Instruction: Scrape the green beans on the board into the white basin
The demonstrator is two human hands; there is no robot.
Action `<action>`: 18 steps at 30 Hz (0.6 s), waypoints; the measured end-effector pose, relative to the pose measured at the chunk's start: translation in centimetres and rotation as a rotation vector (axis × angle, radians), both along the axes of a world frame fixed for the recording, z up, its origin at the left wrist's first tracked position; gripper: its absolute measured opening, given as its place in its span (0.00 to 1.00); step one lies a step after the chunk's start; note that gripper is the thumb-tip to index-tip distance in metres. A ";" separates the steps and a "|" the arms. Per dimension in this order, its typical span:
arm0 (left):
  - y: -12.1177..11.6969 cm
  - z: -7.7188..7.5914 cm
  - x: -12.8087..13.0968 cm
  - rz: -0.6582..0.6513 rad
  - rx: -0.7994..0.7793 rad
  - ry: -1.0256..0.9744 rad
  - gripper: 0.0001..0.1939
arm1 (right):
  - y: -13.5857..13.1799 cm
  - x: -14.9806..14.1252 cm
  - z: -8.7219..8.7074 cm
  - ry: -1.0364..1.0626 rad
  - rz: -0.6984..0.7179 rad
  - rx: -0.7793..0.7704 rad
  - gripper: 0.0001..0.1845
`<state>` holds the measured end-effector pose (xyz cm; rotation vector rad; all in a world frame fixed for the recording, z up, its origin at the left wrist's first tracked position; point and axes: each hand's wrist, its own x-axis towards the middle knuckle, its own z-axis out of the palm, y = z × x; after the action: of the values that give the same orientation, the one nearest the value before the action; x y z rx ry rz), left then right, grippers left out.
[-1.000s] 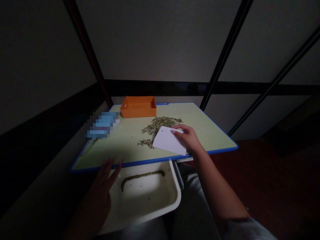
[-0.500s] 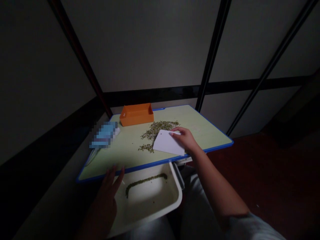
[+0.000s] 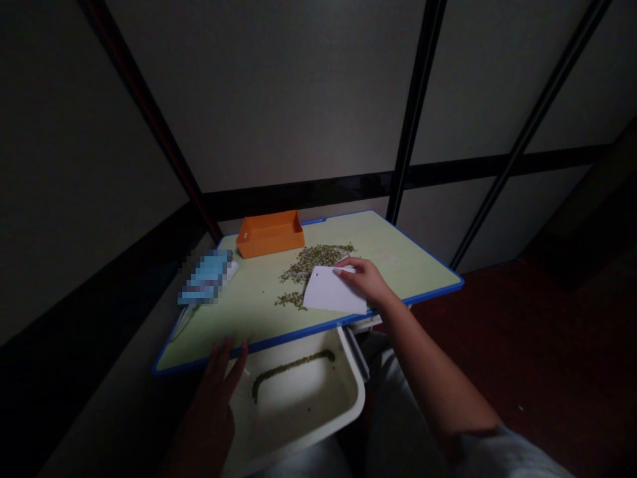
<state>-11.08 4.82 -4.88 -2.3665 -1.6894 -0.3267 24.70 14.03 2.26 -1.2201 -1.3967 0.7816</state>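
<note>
My right hand (image 3: 365, 281) grips a white flat scraper (image 3: 332, 292) with a small hole near one corner. The scraper is tilted over the table, its left edge beside a scattered heap of small green beans or seeds (image 3: 313, 260); a smaller patch of them lies left of the scraper. My left hand (image 3: 216, 385), in shadow, has its fingers spread, with the tips at the table's front edge by a white basin (image 3: 343, 425). Along the basin's far inner side runs a line of the same green grains.
The pale table (image 3: 418, 265) has a blue rim. An orange open tray (image 3: 271, 239) stands at its back left. A blurred-out blue object (image 3: 206, 275) with a cable is at the left edge. Panelled walls (image 3: 298, 99) rise behind and to the left.
The camera view has shifted slightly. The scraper and both hands hold nearly the same places on the table, and the bean heap looks about the same.
</note>
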 end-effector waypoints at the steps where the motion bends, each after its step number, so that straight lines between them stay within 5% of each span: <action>1: 0.0 0.0 0.0 0.001 -0.002 0.003 0.42 | 0.0 0.0 0.0 -0.006 0.006 0.001 0.17; 13: -0.6 0.5 0.7 -0.005 0.039 -0.029 0.38 | 0.0 -0.3 -0.4 -0.098 0.053 0.050 0.16; 18: -0.9 0.8 0.4 -0.010 -0.005 -0.106 0.45 | -0.9 -1.6 -0.3 -0.097 0.075 0.016 0.14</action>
<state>-10.70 3.95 -4.09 -2.4014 -1.7255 -0.4582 23.07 13.10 1.93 -1.2122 -1.5325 0.7697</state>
